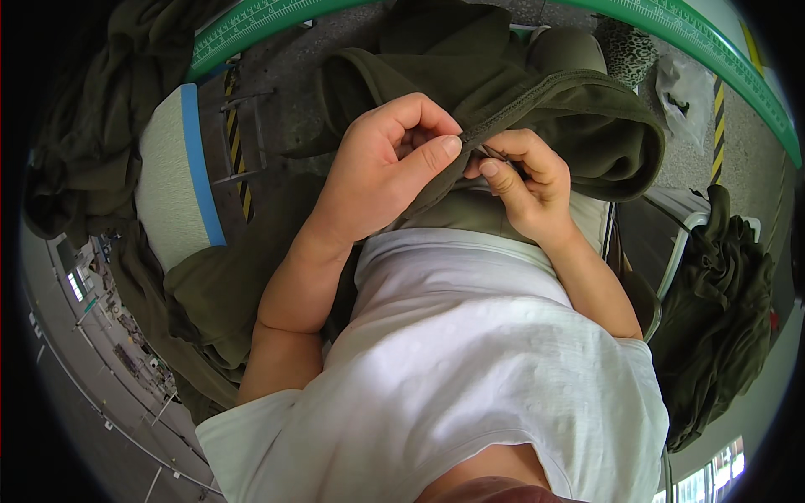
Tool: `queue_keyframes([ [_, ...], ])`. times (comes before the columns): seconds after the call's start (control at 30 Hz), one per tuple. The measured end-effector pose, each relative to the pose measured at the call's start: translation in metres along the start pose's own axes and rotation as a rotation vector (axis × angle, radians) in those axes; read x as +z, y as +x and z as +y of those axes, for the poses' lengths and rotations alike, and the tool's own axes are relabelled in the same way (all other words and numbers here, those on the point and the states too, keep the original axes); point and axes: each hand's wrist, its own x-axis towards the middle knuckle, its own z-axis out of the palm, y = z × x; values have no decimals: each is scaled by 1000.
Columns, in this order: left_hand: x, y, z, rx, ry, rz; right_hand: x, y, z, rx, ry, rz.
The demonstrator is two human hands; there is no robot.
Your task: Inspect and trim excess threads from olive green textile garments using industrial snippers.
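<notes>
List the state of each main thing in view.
Dark green garment: held, in loose folds
Left hand: closed in a pinch at the garment's edge
Right hand: closed in a pinch on the same garment
Dark fabric at left: crumpled
Dark fabric at right: crumpled, bunched
Clear plastic bag: crumpled

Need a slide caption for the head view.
Left hand and right hand pinch dark olive fabric along its edge, with a green ruler-marked strip beyond.
</notes>
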Motion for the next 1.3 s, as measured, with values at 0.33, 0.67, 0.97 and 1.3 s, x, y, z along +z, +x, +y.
queue_keyframes([
  [0.33, 9, 0, 5, 198, 589, 104, 8, 2, -7, 155, 71, 51],
  [0.67, -2, 9, 2, 200, 614, 112, 15, 6, -28, 520, 294, 8],
  [0.97, 3, 11, -5, 123, 469, 149, 16, 10, -42, 608, 405, 48],
  [1.3, 14, 9, -10, 340, 621, 182, 23, 8, -46, 592, 427, 141],
])
